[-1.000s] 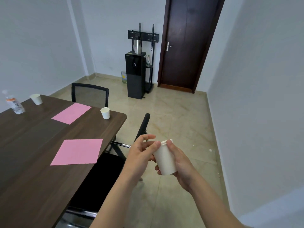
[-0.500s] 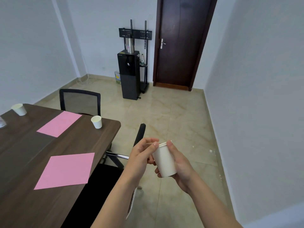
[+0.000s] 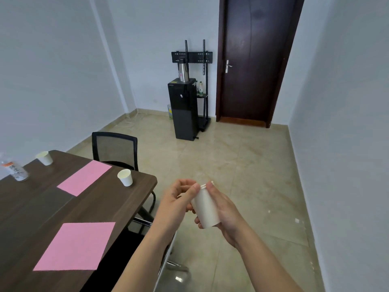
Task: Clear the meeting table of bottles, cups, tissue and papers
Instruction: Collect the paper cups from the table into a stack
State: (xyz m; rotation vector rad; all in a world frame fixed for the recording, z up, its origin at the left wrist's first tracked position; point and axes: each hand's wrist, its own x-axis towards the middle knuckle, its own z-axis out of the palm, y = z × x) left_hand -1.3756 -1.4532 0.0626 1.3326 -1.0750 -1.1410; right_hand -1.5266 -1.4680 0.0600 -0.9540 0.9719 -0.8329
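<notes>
I hold a white cup (image 3: 205,209) out in front of me, over the floor (image 3: 252,175), to the right of the surface (image 3: 42,207). My right hand (image 3: 223,209) is wrapped round its side. My left hand (image 3: 179,199) has curled fingers and pinches the rim. The cup is nearly upright.

On the brown surface a near cup (image 3: 125,177) stands close to the corner. A far cup (image 3: 44,158) stands at the back edge, with a bottle (image 3: 14,170) near it. A far paper (image 3: 84,180) lies flat between the two cups, and a near paper (image 3: 74,246) lies closer to me. Both are pink.

A black chair (image 3: 114,148) stands at the far end of the surface. A black seat (image 3: 117,249) is pushed in beside me, under my left arm. Far off are a black water machine (image 3: 185,108) and a dark door (image 3: 252,60).

My right hand hides one side of the cup. I cannot see inside it. Its rim looks double, so I cannot tell if it is one cup or more. The bottle top is blurry. The surface is cut off at the left and bottom.
</notes>
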